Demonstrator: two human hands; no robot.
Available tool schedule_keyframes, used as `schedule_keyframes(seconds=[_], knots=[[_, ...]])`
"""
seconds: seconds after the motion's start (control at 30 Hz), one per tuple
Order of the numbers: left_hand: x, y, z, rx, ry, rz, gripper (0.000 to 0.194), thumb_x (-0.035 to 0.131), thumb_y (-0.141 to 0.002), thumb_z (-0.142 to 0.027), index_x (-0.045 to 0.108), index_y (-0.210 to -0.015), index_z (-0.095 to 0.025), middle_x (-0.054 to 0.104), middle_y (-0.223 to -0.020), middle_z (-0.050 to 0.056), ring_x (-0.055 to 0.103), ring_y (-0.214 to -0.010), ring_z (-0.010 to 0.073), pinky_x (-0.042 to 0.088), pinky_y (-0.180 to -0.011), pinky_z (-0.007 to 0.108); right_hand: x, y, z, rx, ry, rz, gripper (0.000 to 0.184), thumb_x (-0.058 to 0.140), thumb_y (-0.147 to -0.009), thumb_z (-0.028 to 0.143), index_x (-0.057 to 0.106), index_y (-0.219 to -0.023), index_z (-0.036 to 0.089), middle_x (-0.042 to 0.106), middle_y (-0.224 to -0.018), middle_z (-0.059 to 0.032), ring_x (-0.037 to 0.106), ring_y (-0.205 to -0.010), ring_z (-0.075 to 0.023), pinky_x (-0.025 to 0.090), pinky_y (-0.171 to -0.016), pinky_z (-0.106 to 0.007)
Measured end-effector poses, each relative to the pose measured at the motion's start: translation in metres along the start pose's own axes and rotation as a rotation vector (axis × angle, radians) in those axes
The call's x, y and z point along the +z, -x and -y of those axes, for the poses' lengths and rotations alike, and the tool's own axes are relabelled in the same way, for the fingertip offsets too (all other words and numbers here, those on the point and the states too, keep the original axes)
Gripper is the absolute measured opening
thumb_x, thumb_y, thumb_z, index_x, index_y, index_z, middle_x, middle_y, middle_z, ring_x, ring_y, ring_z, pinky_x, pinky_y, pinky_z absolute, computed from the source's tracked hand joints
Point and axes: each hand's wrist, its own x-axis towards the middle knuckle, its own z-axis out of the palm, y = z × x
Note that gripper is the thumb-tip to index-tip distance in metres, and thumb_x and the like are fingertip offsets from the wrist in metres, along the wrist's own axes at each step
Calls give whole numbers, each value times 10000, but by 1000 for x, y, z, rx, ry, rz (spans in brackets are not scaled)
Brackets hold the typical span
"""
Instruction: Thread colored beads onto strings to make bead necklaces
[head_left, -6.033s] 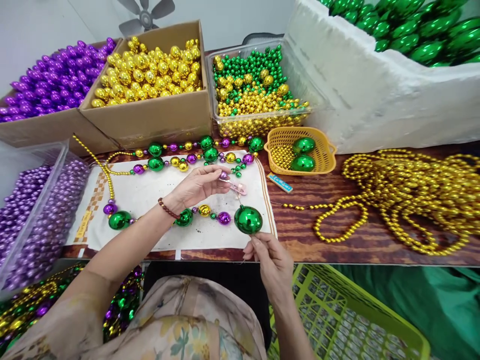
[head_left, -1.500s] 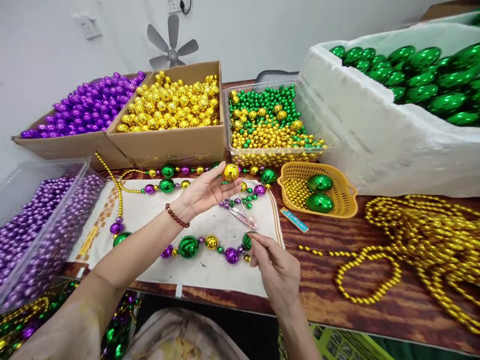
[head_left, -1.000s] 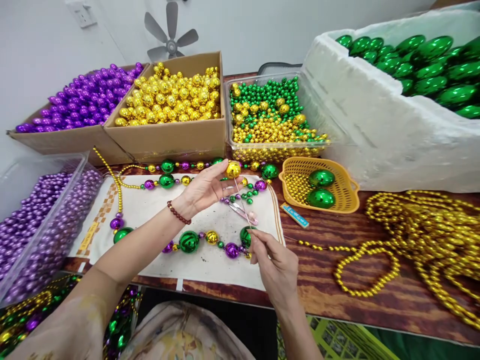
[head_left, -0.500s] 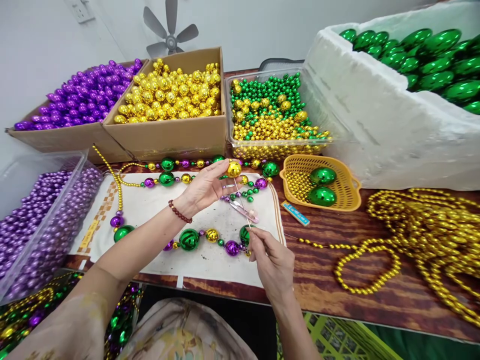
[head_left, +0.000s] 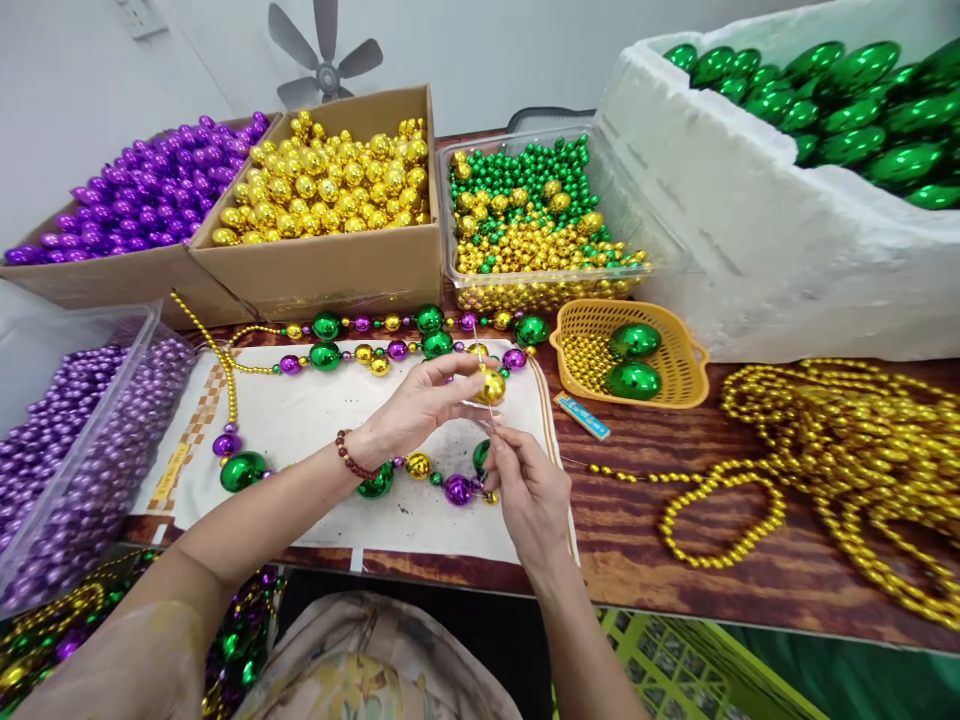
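Left hand [head_left: 427, 405] pinched gold bead [head_left: 491, 386], needle through it; right hand [head_left: 529, 490] closed, fingertips pinching needle's lower end; white cloth [head_left: 322, 430] below.

The basket [head_left: 686, 378] sits right of the towel [head_left: 300, 525], before the tub [head_left: 517, 290].

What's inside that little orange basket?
The orange basket holds two large green beads beside a heap of small gold beads. Whatever lies beneath them is covered.
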Motion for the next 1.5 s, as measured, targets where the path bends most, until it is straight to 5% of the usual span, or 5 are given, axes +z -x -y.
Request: schedule_keyframes(seconds=[0.33, 0.67, 0.87, 1.13, 1.5], knots=[[-51, -32, 7, 231, -717, -118, 102, 701, -843, -162, 766, -911, -203, 707, -913, 55, 603, -840, 162, 442, -844, 256, -34, 3, -7, 144, -381, -1, 213, 697, -873, 348, 638, -1001, 188, 759, -854, -74, 727, -678, -186, 545, -506, -256], [-40, -89, 57, 433, -1345, 372, 186, 613, -815, -121, 584, -653, -208, 585, -820, 107, 479, -975, 294, 323, -990, 415, -30, 10, -15, 182, -290, -138, 192, 708, -860, 352, 677, -857, 162, 760, -762, -65, 695, -553, -165, 511, -480, -247], [-39, -85, 49, 345, -1069, 226, 119, 701, -745, -90, 670, -705, -198, 605, -835, 69, 509, -951, 255, 338, -1004, 396, -26, 12, -18, 157, -309, -120, 200, 704, -854, 355, 693, -914, 165, 759, -758, -58, 704, -568, -166, 501, -467, -231], [-35, -35, -3, -17, 0, 20, 155, 708, -876, -223, 747, -1012, -161, 730, -959, 84, 703, -865, 172, 535, -916, 368, -26, 13, -13, 73, -127, -80, 186, 668, -882, 347, 741, -885, 176, 687, -637, -12, 641, -499, -139, 506, -461, -234], [-42, -22, -10, -40, 261, -69, 115, 619, -951, -175, 722, -944, -125, 716, -887, 75, 727, -829, 164, 577, -943, 389, -24, 14, -12, -34, 1, -22, 162, 642, -895, 274, 774, -928, 186, 626, -579, 26, 563, -457, -98, 467, -457, -200]])
